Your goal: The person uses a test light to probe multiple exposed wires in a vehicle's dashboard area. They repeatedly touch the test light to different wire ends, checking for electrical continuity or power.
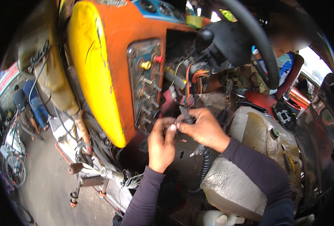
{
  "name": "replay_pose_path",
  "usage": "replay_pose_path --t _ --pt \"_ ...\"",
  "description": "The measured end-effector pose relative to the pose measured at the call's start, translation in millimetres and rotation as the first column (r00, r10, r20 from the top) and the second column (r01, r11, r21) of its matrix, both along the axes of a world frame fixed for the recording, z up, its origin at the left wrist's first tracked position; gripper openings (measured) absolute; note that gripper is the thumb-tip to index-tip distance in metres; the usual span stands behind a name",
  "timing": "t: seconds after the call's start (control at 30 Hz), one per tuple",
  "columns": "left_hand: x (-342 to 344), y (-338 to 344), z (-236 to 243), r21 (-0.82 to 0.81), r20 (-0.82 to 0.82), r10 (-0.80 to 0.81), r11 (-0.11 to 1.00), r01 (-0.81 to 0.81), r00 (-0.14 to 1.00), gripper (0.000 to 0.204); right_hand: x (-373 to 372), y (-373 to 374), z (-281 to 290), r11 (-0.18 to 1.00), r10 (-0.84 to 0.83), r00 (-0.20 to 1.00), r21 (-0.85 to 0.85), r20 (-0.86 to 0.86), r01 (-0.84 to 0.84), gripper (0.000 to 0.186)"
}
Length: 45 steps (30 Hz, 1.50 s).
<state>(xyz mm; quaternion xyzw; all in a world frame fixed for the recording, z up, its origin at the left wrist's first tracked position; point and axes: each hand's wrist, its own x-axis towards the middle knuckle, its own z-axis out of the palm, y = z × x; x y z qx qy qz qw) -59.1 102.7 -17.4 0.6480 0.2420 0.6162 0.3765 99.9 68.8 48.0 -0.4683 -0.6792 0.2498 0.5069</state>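
My left hand (161, 145) and my right hand (205, 130) meet in front of the orange dash panel (137, 26), fingertips touching. Between the right thumb and fingers sits a small dark grey part (187, 113) that looks like a wiring connector. The left thumb and fingers are pinched together at its near side; what they grip is too small to make out. Just above hang loose orange and other coloured wires (198, 75) and a whitish plug (172, 91). To their left, a metal switch plate (146, 81) carries several levers and knobs.
A black steering wheel (266, 45) and a gear knob (204, 39) stand above. At right lies a foil-covered seat or cover (231, 180), with a red seat (259, 100) and a person beyond. A coiled black cable (205, 165) hangs below my hands. Two people stand outside at left near a bicycle (15, 165).
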Motion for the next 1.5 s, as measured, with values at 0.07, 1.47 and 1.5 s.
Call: replay_pose_path --t 0.07,1.47,1.5 --pt "-1.9 0.0 1.4 -0.055 0.008 -0.042 0.998 0.042 0.999 0.009 -1.8 -0.7 1.5 0.998 -0.039 0.998 -0.055 0.039 0.041 0.024" --pt "-10.6 11.7 -7.1 -0.252 0.306 -0.295 0.892 0.376 0.905 0.017 9.3 -63.1 12.3 0.994 -0.094 0.789 0.007 0.607 0.113 0.046" --pt "-11.3 11.7 -6.8 -0.255 0.292 -0.298 0.892 0.374 0.909 0.017 7.5 -59.4 11.5 0.987 -0.161 0.784 0.086 0.599 0.136 0.044"
